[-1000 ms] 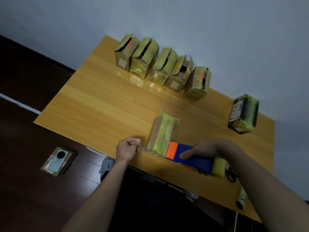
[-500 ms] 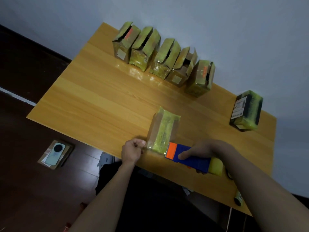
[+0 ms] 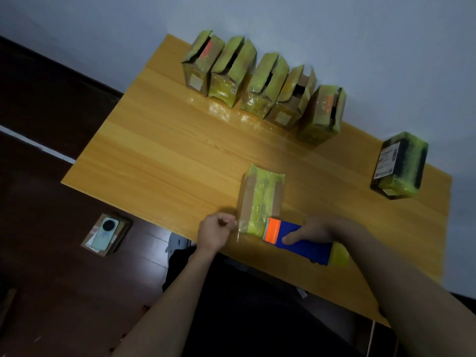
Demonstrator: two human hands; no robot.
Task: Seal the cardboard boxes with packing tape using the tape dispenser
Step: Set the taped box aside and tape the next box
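A small box (image 3: pixel 261 200) stands near the front edge of a wooden table (image 3: pixel 159 155), and a wide yellow strip of tape (image 3: pixel 264 191) runs over its top and down its near side. The left hand (image 3: pixel 215 231) is curled up just beside the box on its left, and its fingers pinch a thin clear bit of tape that sticks out from the low corner of the box. The right hand (image 3: pixel 313 231) holds the tape dispenser (image 3: pixel 300 240), with the fingers wrapped round its blue body and the thumb lying on top. The orange end of the dispenser, with its row of little teeth, touches the near side of the box down low. A yellow roll sits at the other end of the dispenser, by the wrist. Five more boxes (image 3: pixel 260 86) stand in a row at the back of the table, close to the wall, and their top flaps are partly open. One dark box (image 3: pixel 399 166) stands alone on the right side, well apart from the others. On the dark floor to the left lies a phone (image 3: pixel 105 233) on top of a flat piece of cardboard
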